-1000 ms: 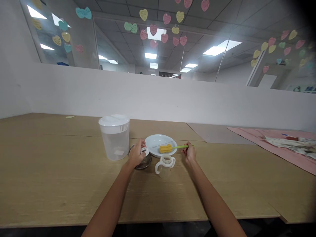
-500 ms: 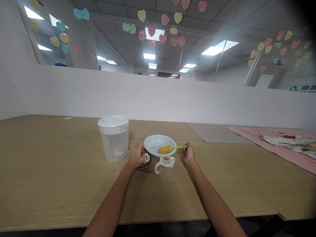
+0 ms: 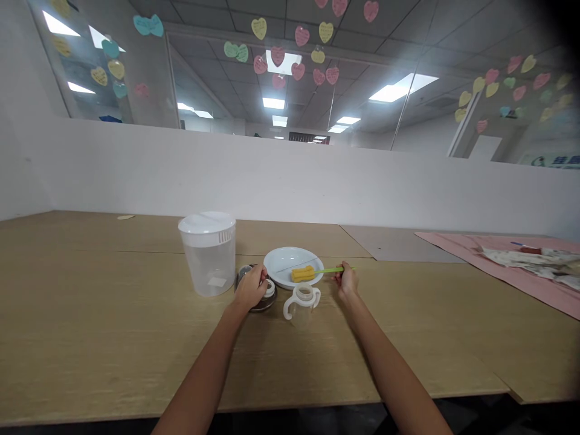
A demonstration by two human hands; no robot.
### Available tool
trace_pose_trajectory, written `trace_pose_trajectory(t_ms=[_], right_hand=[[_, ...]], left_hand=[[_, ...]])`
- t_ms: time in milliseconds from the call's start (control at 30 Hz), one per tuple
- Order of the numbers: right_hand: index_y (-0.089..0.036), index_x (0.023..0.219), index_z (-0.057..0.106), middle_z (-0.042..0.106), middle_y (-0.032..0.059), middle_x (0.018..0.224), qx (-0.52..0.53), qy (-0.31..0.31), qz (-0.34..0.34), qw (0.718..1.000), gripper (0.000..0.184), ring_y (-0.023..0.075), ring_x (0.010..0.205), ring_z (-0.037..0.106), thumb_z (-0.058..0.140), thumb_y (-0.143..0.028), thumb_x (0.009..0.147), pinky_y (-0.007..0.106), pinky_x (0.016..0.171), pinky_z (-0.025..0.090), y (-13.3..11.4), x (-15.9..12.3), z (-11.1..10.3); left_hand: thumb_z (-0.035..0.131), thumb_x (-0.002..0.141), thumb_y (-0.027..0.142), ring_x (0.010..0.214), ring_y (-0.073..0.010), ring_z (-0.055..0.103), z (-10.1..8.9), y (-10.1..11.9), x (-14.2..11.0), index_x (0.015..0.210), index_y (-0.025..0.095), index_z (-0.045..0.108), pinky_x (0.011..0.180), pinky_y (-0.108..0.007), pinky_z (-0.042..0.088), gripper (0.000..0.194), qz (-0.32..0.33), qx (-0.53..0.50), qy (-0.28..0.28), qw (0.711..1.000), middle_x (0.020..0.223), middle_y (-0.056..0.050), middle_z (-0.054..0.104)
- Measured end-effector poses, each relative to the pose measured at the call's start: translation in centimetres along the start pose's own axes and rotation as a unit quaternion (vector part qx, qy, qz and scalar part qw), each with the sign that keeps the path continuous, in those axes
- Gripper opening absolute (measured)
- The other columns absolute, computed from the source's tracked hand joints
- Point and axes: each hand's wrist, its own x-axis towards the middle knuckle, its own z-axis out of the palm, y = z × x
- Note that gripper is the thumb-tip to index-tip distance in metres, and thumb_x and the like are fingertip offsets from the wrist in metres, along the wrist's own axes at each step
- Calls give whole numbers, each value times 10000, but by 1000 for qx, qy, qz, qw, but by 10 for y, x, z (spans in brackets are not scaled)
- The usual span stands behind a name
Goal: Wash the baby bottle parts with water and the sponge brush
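My right hand [image 3: 347,281] grips the green handle [image 3: 330,270] of a bottle brush, whose yellow sponge head [image 3: 302,274] lies over the near right side of a white bowl [image 3: 276,258]. A thin straight line crosses the bowl's inside; I cannot tell what it is. My left hand [image 3: 252,287] is over a dark round dish [image 3: 263,307], its fingers curled together; what they hold, if anything, is hidden. Beside these fingers lies a white ring [image 3: 270,289], and a clear rounded piece [image 3: 244,271] shows behind the hand. A clear bottle with white handles [image 3: 302,297] stands between both hands.
Left of my left hand stands a translucent bucket with a white lid [image 3: 207,254]. At the far right a pink cloth [image 3: 457,248] bears pale fabric and a blue pen. A white wall [image 3: 281,181] runs behind the wooden table [image 3: 113,326].
My left hand has shifted slightly at the dish. The white ring, tilted up by the fingers before, now lies flatter, and the clear rounded piece shows more. My right hand and the brush stay put.
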Motion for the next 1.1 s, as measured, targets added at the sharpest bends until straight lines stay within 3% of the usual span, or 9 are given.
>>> trace_pose_trajectory(t_ms=[167,400,600,700,800,867,967,1033,1100], right_hand=[[-164,590,467,353,-94,336,-3,2,1,1000,187,48,286,331,442,-213,769,152,318,375,1,1,-1],[-170,589,468,360,-91,333,-5,-1,2,1000,184,52,285,338,457,-235,761,159,325,386,2,1,-2],[-172,587,466,357,-93,338,-7,-4,3,1000,185,55,285,341,487,-262,748,165,331,389,3,4,-3],[-170,593,468,353,-96,336,-3,-2,3,1000,183,53,282,331,480,-263,750,165,331,388,4,5,-3],[-169,599,467,341,-98,329,5,1,3,1000,178,51,282,319,463,-254,755,163,333,387,4,6,-3],[-171,597,464,333,-100,326,10,2,2,1000,180,51,281,313,459,-254,757,162,335,385,3,6,-3],[-174,589,458,342,-98,331,14,3,1,1000,185,51,282,321,468,-261,751,162,338,385,3,6,-3],[-175,581,454,348,-96,334,17,1,2,1000,189,52,284,326,467,-256,751,162,337,382,4,6,-3],[-174,576,453,339,-96,327,20,1,5,1000,192,52,281,320,455,-245,754,162,332,376,4,6,-2]], left_hand=[[398,698,120,688,-156,505,-3,3,-1,738,182,468,631,-263,357,101,-18,45,-10,999,727,-18,544],[383,723,127,723,-161,547,1,-3,2,798,169,516,670,-270,393,158,-51,-14,22,998,755,-30,594],[403,738,180,694,-197,577,-1,0,0,964,182,549,611,-284,391,269,-89,114,-6,989,762,-53,623],[389,778,222,721,-197,579,-8,5,-2,952,177,560,628,-285,394,249,-73,119,43,989,794,-67,627],[364,827,309,712,-160,566,-12,21,-7,894,170,562,655,-265,405,251,-5,-4,119,993,774,-48,619],[324,848,331,654,-136,548,-10,40,-15,818,166,557,642,-253,417,287,48,-119,135,982,698,-31,596],[321,854,329,752,-144,556,3,76,-30,915,170,537,698,-270,442,275,97,-223,110,964,806,-47,595],[410,821,337,917,-176,533,15,95,-39,1007,172,509,804,-305,435,267,136,-240,86,957,984,-82,567],[470,794,315,1022,-193,495,27,107,-45,1081,174,468,893,-335,403,320,130,-237,88,959,1085,-100,525]])
